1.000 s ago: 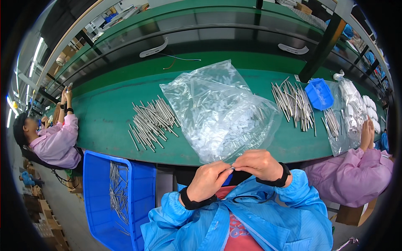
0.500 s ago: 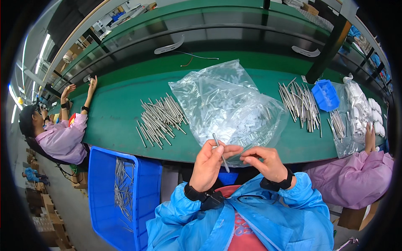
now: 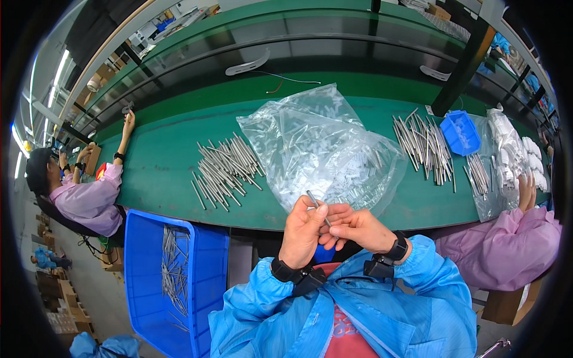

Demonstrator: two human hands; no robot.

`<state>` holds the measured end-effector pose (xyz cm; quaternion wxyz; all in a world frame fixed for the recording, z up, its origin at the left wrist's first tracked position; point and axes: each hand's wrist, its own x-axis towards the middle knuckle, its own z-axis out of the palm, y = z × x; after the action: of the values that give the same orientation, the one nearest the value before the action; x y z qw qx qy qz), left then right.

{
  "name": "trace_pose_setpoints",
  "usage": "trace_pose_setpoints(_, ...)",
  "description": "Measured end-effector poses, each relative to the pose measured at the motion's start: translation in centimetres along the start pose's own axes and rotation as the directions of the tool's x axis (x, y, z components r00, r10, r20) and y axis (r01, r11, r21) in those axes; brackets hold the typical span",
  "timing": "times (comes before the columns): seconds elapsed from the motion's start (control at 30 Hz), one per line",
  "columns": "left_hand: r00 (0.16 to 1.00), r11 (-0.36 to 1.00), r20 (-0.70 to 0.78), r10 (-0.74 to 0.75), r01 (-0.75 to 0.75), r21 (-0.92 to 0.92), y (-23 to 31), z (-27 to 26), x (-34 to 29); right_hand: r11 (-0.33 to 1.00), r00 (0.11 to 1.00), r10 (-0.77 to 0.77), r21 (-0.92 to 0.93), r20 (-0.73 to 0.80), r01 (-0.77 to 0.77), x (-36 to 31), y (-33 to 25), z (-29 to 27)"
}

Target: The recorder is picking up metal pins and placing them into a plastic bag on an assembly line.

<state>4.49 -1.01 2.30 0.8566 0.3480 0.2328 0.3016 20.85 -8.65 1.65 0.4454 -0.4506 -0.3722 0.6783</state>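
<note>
A thin metal rod (image 3: pixel 311 197) slants between my two hands, just in front of the bench's near edge. My left hand (image 3: pixel 302 231) pinches it between thumb and fingers, its upper end poking out. At the rod's lower end, my right hand (image 3: pixel 364 230) has its thumb and fingers closed; that end is hidden by them. Right beyond my hands lies a clear plastic bag (image 3: pixel 316 134) with many small white and clear pieces in it. To its left is a pile of metal rods (image 3: pixel 227 170), and another pile of rods (image 3: pixel 422 146) lies to its right.
A deep blue crate (image 3: pixel 209 256) with loose rods stands below the bench at left. A small blue bin (image 3: pixel 461 132) and bagged white parts (image 3: pixel 507 155) are at right. Co-workers in pink sleeves (image 3: pixel 95 203) sit on both sides. A dark post (image 3: pixel 465 65) rises at the back.
My right hand has moved left to the rod's lower end, meeting my left hand. The co-worker at left has shifted their hands. Blue clothing has appeared at the lower left.
</note>
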Motion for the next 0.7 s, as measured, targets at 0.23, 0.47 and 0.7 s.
trace_pose_setpoints(0.23, 0.988, 0.988, -0.063, 0.142, -0.137, 0.069, -1.0, -0.1, 0.2, 0.946, 0.974, -0.152, -0.31, -0.168, 0.095, -0.7, -0.3, 1.1)
trace_pose_setpoints(0.47, 0.979, 0.984, -0.104, 0.177, -0.179, -0.001, -1.0, 0.5, 0.2, 0.594, 0.827, -0.546, -0.758, -0.134, 0.269, -1.6, 0.0, 1.9)
trace_pose_setpoints(0.7, 0.988, 0.988, 0.045, 0.145, -0.143, -0.053, -0.7, -0.4, 0.5, 0.927, 0.996, 0.065, 0.365, 0.061, -0.083, -0.9, 0.2, -0.7)
